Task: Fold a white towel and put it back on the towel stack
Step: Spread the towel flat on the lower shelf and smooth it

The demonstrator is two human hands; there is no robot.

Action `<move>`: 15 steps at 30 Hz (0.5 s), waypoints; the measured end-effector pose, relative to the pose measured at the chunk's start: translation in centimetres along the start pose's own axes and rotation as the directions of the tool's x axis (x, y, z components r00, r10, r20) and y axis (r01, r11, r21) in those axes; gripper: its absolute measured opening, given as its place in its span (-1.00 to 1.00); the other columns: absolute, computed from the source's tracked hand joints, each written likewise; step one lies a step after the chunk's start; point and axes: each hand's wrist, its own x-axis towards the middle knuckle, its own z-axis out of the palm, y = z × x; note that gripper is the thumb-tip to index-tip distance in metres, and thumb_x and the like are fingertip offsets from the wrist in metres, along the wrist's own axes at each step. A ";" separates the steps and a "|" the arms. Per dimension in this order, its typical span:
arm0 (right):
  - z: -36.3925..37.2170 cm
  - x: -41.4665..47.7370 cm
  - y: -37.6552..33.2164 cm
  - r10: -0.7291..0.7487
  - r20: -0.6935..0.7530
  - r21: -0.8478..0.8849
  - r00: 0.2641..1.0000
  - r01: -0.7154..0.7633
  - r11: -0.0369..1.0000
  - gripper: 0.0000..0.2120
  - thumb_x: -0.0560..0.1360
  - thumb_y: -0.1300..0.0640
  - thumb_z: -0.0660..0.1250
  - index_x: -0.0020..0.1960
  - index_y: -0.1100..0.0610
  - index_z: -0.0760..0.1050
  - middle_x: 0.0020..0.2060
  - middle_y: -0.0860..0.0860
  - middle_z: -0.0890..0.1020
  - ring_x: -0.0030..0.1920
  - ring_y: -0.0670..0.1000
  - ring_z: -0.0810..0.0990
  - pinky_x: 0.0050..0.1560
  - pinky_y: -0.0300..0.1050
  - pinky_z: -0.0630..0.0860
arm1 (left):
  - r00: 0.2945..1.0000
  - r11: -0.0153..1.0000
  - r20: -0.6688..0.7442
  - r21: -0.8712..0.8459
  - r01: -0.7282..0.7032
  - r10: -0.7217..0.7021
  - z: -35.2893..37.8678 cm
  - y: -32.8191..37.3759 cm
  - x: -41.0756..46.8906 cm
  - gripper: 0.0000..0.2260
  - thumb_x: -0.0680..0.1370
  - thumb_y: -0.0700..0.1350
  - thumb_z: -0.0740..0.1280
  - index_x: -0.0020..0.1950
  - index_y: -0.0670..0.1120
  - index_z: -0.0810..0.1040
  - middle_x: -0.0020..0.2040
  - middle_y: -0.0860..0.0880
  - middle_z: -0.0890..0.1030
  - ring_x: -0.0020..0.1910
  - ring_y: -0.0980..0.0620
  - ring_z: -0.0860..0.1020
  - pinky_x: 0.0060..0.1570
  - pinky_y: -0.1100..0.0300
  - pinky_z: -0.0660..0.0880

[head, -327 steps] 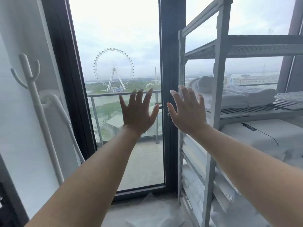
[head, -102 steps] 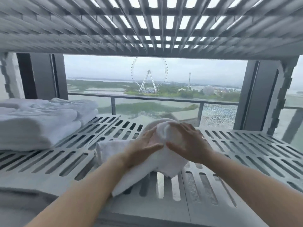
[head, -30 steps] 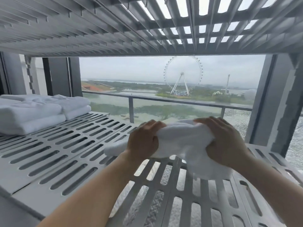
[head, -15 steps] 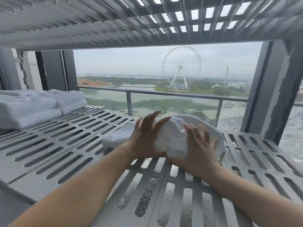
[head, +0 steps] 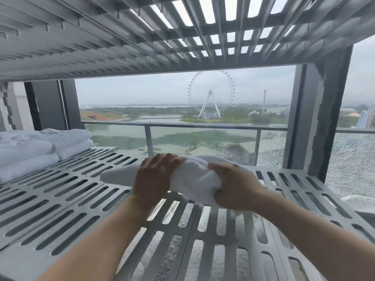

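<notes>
A bunched white towel [head: 192,179] lies on the slotted grey shelf [head: 60,199], near its middle. My left hand [head: 154,179] grips the towel's left part, with one loose end sticking out to the left. My right hand [head: 235,185] is closed around its right part, fingers curled under the cloth. The towel stack [head: 36,151], several folded white towels, sits at the shelf's far left, well apart from both hands.
Another slotted shelf [head: 142,33] hangs close overhead. A dark upright post [head: 322,118] of the rack stands at the right rear. Behind the rack is a window with a railing [head: 182,125] outside.
Half a second ago both hands lay with spread fingers on the towel; now both are closed around it. The towel looks flatter and stretched more sideways.
</notes>
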 end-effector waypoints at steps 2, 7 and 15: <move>-2.4 0.5 0.4 0.039 -0.043 0.191 0.998 -0.030 0.981 -0.69 0.22 0.11 0.24 -0.09 -0.19 0.41 -0.23 -0.13 0.55 -0.16 0.03 0.54 -0.29 -0.20 0.42 | 0.996 0.999 -0.093 -0.036 0.011 -0.014 -0.7 -0.2 0.6 -0.59 0.32 -0.30 0.25 0.13 -0.04 0.54 -0.01 -0.04 0.62 -0.07 -0.12 0.57 -0.06 0.00 0.50; -2.6 0.7 2.7 0.040 0.168 0.445 0.985 -0.112 0.888 -0.47 0.22 0.20 0.37 0.12 -0.18 0.40 -0.10 -0.08 0.58 -0.10 -0.01 0.58 -0.13 -0.10 0.55 | 0.971 0.999 -0.233 -0.005 0.050 -0.050 0.3 0.2 0.8 -0.61 0.40 -0.30 0.21 0.18 -0.03 0.52 0.16 -0.12 0.54 0.11 -0.11 0.46 0.12 -0.04 0.33; 0.4 0.1 5.7 0.123 -0.121 0.222 0.985 -0.094 0.970 -0.21 0.29 0.11 0.38 0.43 -0.08 0.11 0.24 0.04 0.38 0.18 0.08 0.41 0.04 -0.01 0.45 | 0.995 0.996 0.043 0.022 0.090 -0.091 2.8 0.4 -0.2 -0.68 0.36 -0.24 0.41 0.10 -0.05 0.59 0.00 -0.04 0.60 -0.07 -0.10 0.60 -0.06 0.03 0.49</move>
